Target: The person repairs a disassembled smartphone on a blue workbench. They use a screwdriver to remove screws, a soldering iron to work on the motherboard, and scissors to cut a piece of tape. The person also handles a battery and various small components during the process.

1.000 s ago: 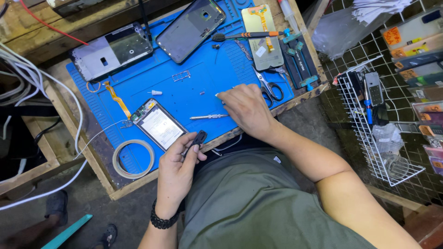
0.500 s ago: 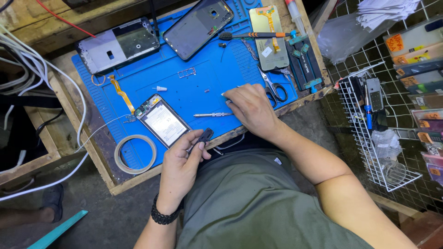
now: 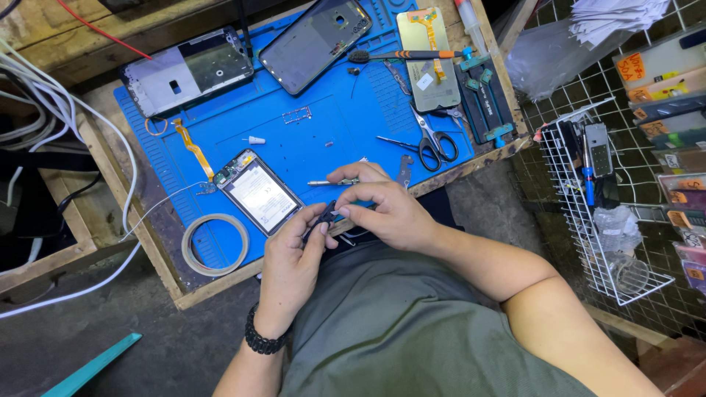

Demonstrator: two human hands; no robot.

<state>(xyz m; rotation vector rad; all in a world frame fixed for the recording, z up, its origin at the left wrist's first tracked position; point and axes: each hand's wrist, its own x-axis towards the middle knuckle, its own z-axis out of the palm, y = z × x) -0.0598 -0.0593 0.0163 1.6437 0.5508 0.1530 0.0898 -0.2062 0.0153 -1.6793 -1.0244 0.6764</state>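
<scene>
My left hand [image 3: 292, 259] and my right hand [image 3: 384, 209] meet at the front edge of the blue work mat [image 3: 331, 132]. Between their fingertips they pinch a small black part [image 3: 323, 215]; what it is cannot be made out. Just left of the hands an opened phone [image 3: 257, 191] lies face up on the mat, a white cable running off its left side. A thin metal tool [image 3: 331, 182] lies on the mat just behind my right hand's fingers.
Scissors [image 3: 430, 143], a screwdriver [image 3: 401, 55], an orange flex ribbon [image 3: 195, 151], two phone shells [image 3: 187, 73] [image 3: 316, 43] and a screen panel [image 3: 429, 59] lie on the mat. A tape roll [image 3: 215, 245] sits front left. A white wire basket [image 3: 596, 198] stands right; white cables [image 3: 44, 110] hang left.
My right hand has come back from the mat's right part to the front edge and joined my left hand on the small black part. The view has shifted slightly.
</scene>
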